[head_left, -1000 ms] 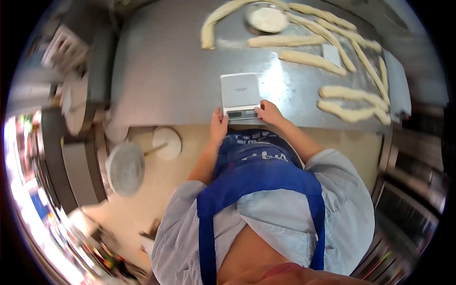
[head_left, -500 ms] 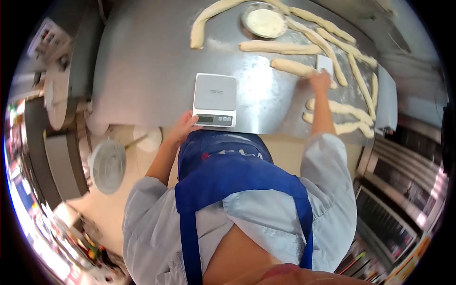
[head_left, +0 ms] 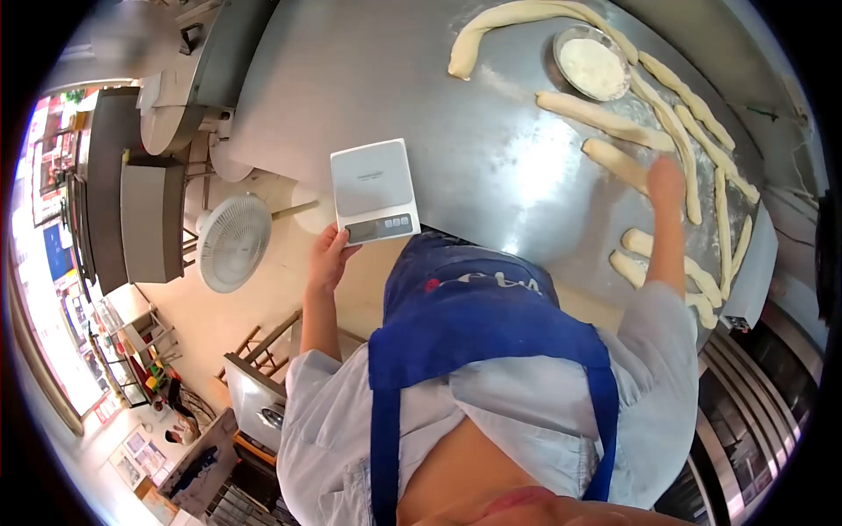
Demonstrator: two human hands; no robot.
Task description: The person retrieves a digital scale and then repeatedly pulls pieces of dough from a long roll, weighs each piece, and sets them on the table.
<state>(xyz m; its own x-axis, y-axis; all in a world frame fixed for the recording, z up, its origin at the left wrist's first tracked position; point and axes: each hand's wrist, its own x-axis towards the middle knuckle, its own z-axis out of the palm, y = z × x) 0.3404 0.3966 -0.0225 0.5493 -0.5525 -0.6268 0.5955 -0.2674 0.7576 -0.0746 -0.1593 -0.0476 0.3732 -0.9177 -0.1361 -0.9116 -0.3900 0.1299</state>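
Observation:
My left hand (head_left: 330, 257) grips the near left corner of a white digital scale (head_left: 374, 188), its thumb beside the display. The scale's bare plate faces up, and its near side overlaps the table's front edge. My right hand (head_left: 667, 181) is blurred and closed over the right end of a short, thick dough strip (head_left: 617, 164); what its fingers hold is hidden. Just beyond lies a longer dough strip (head_left: 605, 121). Two more dough pieces (head_left: 645, 244) lie beneath and beside my right forearm.
A metal bowl of flour (head_left: 562, 81) stands at the back of the steel table (head_left: 351, 79). A long curved dough rope (head_left: 526, 10) arcs behind it, with several more ropes at the right. On the floor to the left is a white fan (head_left: 234, 244).
My view has swung left. The scale has shifted toward the table's front edge with my left hand on it. The white flat tool at my right hand is now out of sight.

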